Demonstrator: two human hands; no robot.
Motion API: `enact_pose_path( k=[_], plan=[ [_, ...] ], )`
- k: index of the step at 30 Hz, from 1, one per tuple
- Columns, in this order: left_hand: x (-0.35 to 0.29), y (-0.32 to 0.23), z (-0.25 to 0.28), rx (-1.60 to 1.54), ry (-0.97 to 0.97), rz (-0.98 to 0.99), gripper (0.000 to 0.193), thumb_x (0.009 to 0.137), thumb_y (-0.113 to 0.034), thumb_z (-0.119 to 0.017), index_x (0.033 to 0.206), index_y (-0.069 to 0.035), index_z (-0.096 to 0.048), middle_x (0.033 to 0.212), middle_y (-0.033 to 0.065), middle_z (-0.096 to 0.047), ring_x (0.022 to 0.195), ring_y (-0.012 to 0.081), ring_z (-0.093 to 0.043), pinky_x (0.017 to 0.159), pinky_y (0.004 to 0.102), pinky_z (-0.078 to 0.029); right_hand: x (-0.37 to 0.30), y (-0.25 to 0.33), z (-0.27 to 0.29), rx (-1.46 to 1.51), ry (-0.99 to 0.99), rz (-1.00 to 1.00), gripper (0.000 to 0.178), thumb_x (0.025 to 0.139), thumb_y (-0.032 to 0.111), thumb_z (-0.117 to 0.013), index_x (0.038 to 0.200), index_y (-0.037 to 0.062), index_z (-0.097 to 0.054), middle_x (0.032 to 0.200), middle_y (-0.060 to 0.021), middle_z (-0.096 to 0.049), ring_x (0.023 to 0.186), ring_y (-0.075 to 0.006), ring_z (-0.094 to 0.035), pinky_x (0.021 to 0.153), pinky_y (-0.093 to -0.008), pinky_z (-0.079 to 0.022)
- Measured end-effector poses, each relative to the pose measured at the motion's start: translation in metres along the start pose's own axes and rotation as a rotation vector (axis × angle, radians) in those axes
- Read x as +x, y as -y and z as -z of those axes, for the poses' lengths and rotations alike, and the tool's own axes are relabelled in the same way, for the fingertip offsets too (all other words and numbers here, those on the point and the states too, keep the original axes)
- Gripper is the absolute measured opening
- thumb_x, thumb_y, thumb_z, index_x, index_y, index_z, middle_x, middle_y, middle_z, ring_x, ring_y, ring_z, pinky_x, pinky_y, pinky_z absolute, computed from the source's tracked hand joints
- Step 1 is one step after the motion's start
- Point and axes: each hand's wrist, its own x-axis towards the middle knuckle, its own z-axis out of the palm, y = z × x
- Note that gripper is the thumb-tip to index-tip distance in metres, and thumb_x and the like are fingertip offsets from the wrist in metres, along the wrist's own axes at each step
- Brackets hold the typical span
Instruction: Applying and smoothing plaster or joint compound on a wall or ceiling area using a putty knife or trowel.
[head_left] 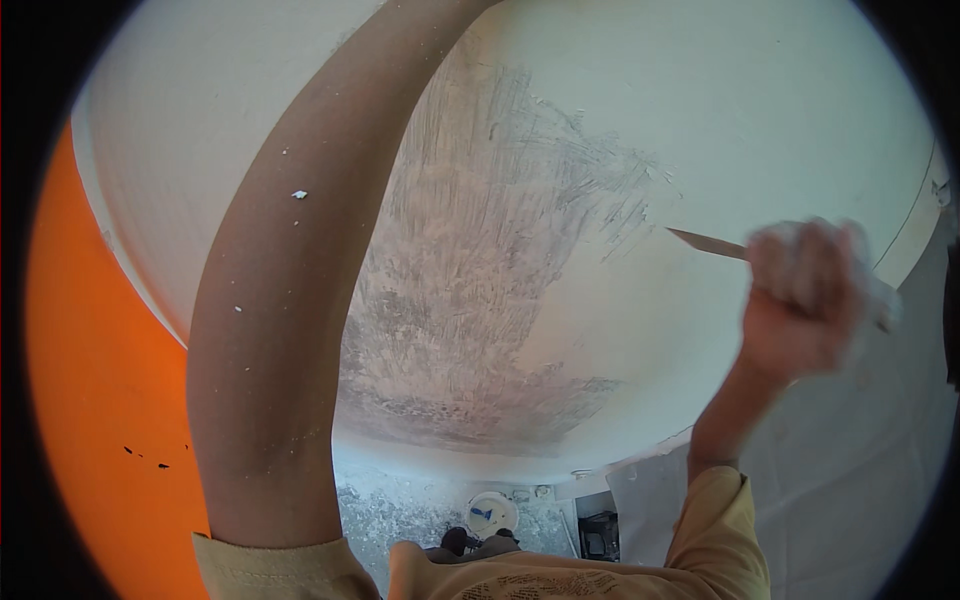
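**While one hand is out of sight, the right hand (805, 295) grips a thin-bladed tool (712, 244)**

As you look from the left, you first see an orange wall (90, 350) with a few small dark marks. Next to it, the left arm (285, 270) goes up in front of a white wall (780, 120), and white crumbs are stuck on the arm. The left hand is past the top edge, so I cannot tell if it is open or what it has.

In the middle, the white wall has a big rough patch (470, 230), grey and brown and full of streaks. Low down, on the speckled floor (400, 510), is a round white tub (515, 514) with something blue (481, 514) in it. Right of the tub is a black box (600, 537).

On the right, the right hand is a bit blurry. Its fingers are curled up around the tool, with the blade out on one side and the end of the handle (886, 313) out on the other. The blade points left, toward the rough patch. I cannot tell if its tip touches the wall.

The tool is probably light. Its blade looks thin and stiff, but it may bend a little if pushed hard. The fingers look white and dusty, so the handle could be slippery. The best hold is all the fingers wrapped around the handle, away from the blade, which may be sharp. Farthest right is a grey surface (820, 440).
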Motion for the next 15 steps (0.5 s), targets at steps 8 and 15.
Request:
enact_pose_path(
  k=[8,15],
  plan=[
    [0.0,-0.002,0.0,0.002,-0.008,0.012,0.059,0.094,-0.055,-0.041,0.133,-0.012,-0.051,0.149,0.014,-0.038,0.142,0.0288,-0.027,0.12,0.0427,-0.016,-0.009,-0.032,0.016,0.082,-0.085,0.076,0.038,0.086,-0.001,-0.056,0.059,0.0121,-0.033,0.05,0.0035,-0.03,0.041,-0.0061,-0.025,0.04,-0.0254,-0.021],
    [0.0,0.0,0.007,0.012,0.017,0.004,0.058,0.094,-0.054,-0.042,0.132,-0.012,-0.052,0.149,0.0144,-0.038,0.142,0.029,-0.027,0.12,0.0428,-0.016,-0.016,-0.033,0.001,-0.104,-0.05,0.012,0.034,0.089,0.002,-0.04,0.061,0.0136,-0.025,0.057,0.0053,-0.021,0.043,-0.0055,-0.015,0.041,-0.0257,-0.015]
  ],
)
